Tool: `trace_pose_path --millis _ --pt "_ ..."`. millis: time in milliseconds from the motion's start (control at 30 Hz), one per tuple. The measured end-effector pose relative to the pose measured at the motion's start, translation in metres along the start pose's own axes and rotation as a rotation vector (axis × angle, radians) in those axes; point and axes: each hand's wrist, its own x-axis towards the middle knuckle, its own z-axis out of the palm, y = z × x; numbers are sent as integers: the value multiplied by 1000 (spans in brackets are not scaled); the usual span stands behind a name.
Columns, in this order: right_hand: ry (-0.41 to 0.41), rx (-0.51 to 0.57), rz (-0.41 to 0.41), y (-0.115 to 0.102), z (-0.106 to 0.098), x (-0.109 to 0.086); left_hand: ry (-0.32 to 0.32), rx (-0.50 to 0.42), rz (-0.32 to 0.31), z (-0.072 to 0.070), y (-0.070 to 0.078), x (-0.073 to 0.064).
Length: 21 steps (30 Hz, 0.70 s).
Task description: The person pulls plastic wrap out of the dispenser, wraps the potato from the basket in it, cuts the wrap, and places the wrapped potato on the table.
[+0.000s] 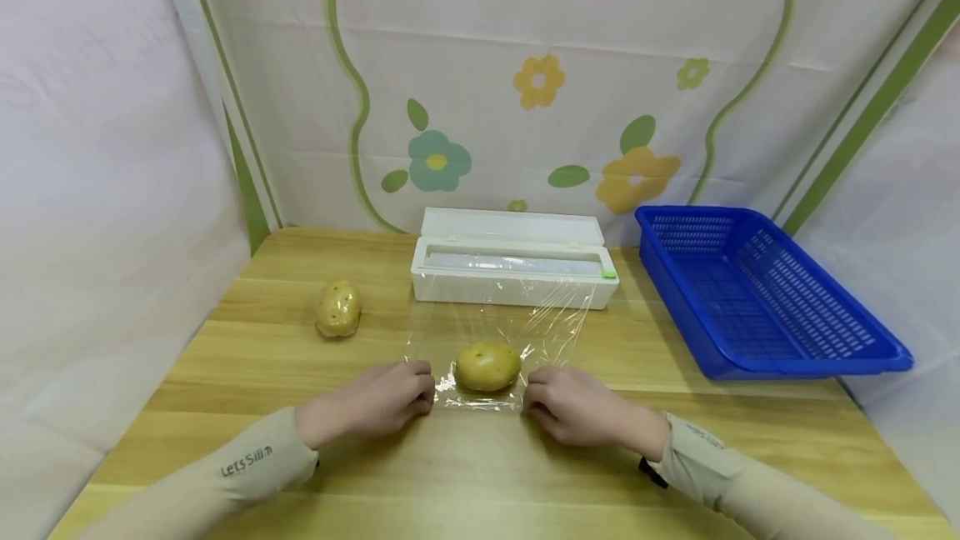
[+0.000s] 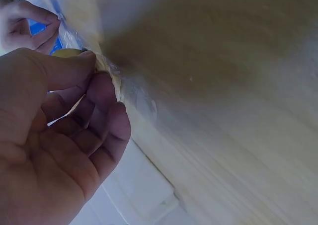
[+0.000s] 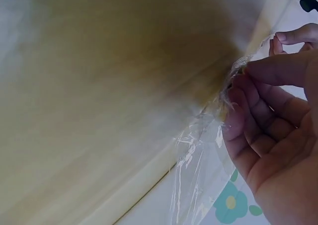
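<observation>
A sheet of clear cling film (image 1: 495, 319) runs from the roll in a white dispenser box (image 1: 517, 288) toward the person. A yellow potato (image 1: 487, 367) lies within the sheet's area, between the two hands. At the near left corner my left hand (image 1: 393, 397) pinches the film's edge between thumb and index finger. My right hand (image 1: 573, 407) pinches the near right corner in the same way. Gathered, creased film (image 3: 231, 83) shows at the right thumb and fingertips in the right wrist view. The left wrist view shows the left thumb (image 2: 74, 68) pressed to the index fingertip.
Another potato (image 1: 339, 309), shiny as if wrapped, sits on the wooden table (image 1: 247, 357) at the left. The dispenser's lid (image 1: 512, 226) is raised at the back. A blue slotted basket (image 1: 716, 348) stands at the right. Patterned cloth (image 1: 487, 132) hangs behind the table.
</observation>
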Motion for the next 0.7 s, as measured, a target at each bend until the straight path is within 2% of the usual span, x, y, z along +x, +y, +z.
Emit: trace_pose_path --millis 100,267,500,700 --pt "-7 19 32 0 -2 -1 -2 -25 -19 -1 -2 -1" --pt "-67 36 84 2 -6 -1 -24 -68 -49 -2 -6 -1" --pt "-85 9 9 6 -2 -1 -16 -66 -8 0 -8 0" --pt "-72 77 22 8 -3 -4 7 -85 -85 -1 -9 -2"
